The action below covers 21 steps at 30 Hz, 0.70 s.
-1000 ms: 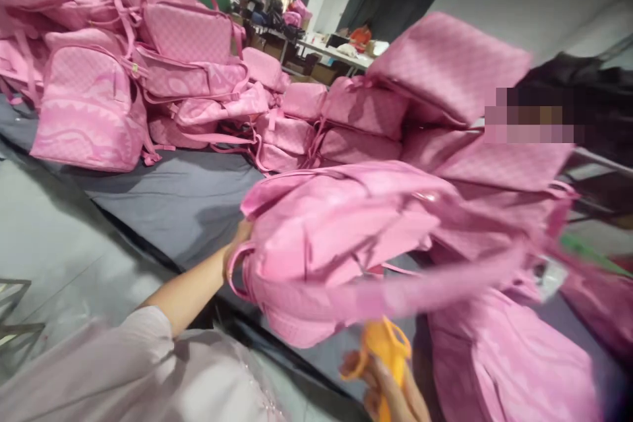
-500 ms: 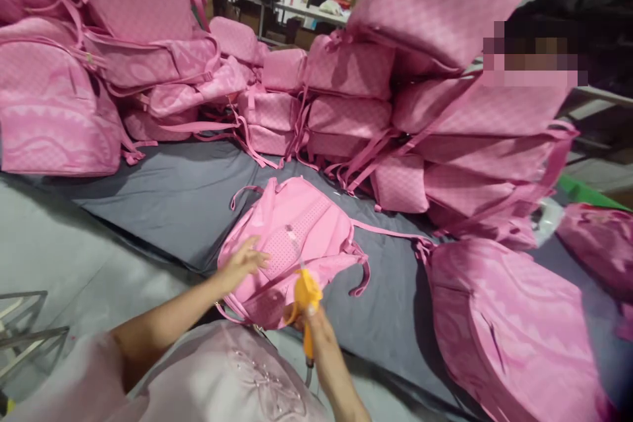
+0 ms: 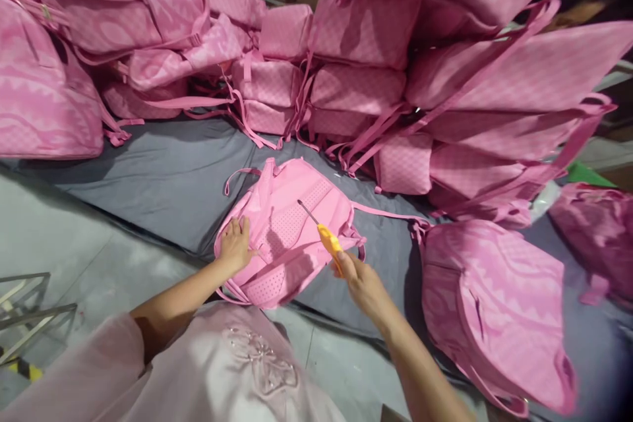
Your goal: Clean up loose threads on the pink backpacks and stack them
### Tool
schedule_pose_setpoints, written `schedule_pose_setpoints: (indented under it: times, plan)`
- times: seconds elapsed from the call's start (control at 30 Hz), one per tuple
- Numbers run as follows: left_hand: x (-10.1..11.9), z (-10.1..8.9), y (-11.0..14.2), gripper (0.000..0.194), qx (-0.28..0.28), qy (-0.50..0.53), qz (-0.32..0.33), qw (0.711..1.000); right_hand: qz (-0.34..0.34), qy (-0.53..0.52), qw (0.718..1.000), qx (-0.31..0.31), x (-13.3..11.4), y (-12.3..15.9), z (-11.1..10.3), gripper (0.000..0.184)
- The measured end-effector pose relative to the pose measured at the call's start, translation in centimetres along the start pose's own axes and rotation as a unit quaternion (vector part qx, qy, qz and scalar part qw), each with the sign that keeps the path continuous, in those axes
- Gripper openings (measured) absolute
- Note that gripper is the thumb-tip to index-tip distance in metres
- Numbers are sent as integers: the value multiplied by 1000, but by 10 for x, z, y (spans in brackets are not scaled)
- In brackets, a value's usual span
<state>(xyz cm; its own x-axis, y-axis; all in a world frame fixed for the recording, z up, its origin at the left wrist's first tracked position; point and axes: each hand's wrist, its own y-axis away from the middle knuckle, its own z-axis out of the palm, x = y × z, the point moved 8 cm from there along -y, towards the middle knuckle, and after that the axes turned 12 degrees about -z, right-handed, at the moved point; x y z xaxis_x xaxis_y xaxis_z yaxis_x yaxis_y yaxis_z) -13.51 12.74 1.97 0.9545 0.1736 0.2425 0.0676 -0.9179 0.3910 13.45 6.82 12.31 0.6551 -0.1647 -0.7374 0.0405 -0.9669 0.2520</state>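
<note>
A pink backpack [image 3: 291,211] lies back side up on the grey cloth, its perforated padding and straps showing. My left hand [image 3: 236,247] rests on the backpack's left edge with the fingers spread. My right hand [image 3: 363,280] is closed around a yellow air blow gun [image 3: 330,242], held over the right part of the backpack. Its thin dark nozzle points up and left across the padding. The lower end of the blow gun is hidden by my hand.
Stacked pink backpacks [image 3: 359,86] line the far side of the grey cloth-covered table [image 3: 163,178]. Another large pink backpack [image 3: 499,303] lies to the right, its strap reaching toward the middle one. A metal frame [image 3: 34,316] stands on the floor at left.
My right hand has moved right and up with the blow gun, its nozzle now tilted left. My left hand has come down flat on the backpack's edge. The view has tipped downward.
</note>
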Motion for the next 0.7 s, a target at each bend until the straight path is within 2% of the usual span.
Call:
schedule_pose_setpoints:
  times: [0.07,0.1,0.17,0.2,0.23,0.27,0.3,0.33,0.37,0.43,0.47,0.57,0.63,0.7]
  plan:
    - [-3,8,-1,73,14,-25,-3,1000,-1,89,996,-21,-1,-26,-15,62]
    - [-4,8,1,65,26,-3,1,1000,2,135,991,-16,-3,-39,-23,59]
    - [-5,5,6,59,21,109,39,993,19,215,976,22,-8,-61,-38,54]
    - [-4,3,8,56,0,189,72,979,27,239,970,27,-11,-69,-39,51]
    - [-3,2,9,52,-31,277,100,955,28,246,969,5,-13,-74,-34,49]
    - [-6,3,7,49,-70,364,105,923,20,234,971,-46,-14,-76,-21,47]
    - [-12,8,0,48,-116,446,72,885,9,207,972,-110,-16,-75,-6,46]
    - [-21,18,-9,48,-163,511,8,844,-1,179,970,-162,-18,-70,8,46]
    - [-30,29,-17,49,-206,556,-70,802,-5,161,970,-183,-21,-66,15,47]
    - [-42,49,-29,50,-277,586,-194,736,6,160,977,-143,-24,-62,10,49]
    - [-44,54,-35,49,-300,584,-222,721,10,159,979,-127,-27,-61,6,50]
    - [-42,57,-45,40,-331,560,-226,725,0,121,979,-165,-36,-62,8,51]
    - [-39,55,-45,37,-322,540,-220,746,1,118,981,-155,-41,-66,4,51]
    - [-34,50,-42,38,-298,514,-200,779,10,113,981,-156,-41,-68,1,51]
